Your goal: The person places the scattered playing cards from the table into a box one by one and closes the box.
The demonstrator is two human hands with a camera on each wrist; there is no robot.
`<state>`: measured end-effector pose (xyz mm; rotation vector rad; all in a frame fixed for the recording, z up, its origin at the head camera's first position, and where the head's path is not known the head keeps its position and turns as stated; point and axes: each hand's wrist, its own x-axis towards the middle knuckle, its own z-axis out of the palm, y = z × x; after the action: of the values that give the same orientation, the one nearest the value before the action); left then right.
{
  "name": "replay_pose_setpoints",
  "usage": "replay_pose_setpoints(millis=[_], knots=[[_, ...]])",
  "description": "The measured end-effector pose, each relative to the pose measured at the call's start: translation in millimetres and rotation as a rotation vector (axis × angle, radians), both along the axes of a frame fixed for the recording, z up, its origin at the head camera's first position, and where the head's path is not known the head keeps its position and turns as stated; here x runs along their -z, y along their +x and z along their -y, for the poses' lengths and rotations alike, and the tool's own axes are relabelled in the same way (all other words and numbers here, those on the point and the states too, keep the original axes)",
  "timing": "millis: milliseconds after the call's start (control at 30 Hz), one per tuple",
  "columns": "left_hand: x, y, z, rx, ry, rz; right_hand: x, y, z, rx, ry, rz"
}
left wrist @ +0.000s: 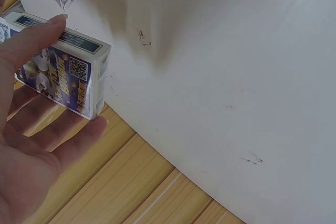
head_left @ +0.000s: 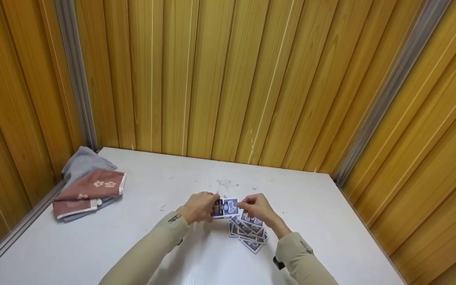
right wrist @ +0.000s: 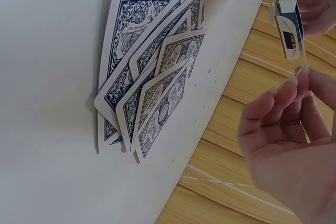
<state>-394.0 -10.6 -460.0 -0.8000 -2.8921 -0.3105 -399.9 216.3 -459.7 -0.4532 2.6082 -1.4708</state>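
My left hand [head_left: 200,206] grips a playing-card box [left wrist: 63,80], thumb on its narrow side and fingers beneath. The box is printed purple and yellow with a QR code. It is raised off the table, its open end and flap [right wrist: 287,34] facing the right hand. A blue-backed playing card [head_left: 230,206] sticks out of that end. My right hand [head_left: 260,208] pinches the card's outer edge between thumb and forefinger. How deep the card sits in the box is hidden. Below the right hand lies a loose, overlapping pile of playing cards [right wrist: 157,72], patterned backs up.
A grey cloth [head_left: 87,162] and a reddish-brown cloth [head_left: 93,186] with pale flowers lie crumpled at the table's left corner. The white table [head_left: 164,170] has scuff marks. Yellow wood-look panels [head_left: 212,79] with grey metal posts stand around its back and sides.
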Motion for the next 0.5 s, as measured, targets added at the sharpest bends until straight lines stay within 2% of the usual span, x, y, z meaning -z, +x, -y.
replay_pose_setpoints(millis=[333, 500], knots=[[1.9, 0.8, -2.2, 0.009, -0.006, 0.002, 5.3, 0.9, 1.8, 0.032, 0.039, 0.015], [1.6, 1.1, -3.4, 0.014, -0.009, -0.028, 5.9, 0.6, 4.2, 0.004, 0.045, -0.016]])
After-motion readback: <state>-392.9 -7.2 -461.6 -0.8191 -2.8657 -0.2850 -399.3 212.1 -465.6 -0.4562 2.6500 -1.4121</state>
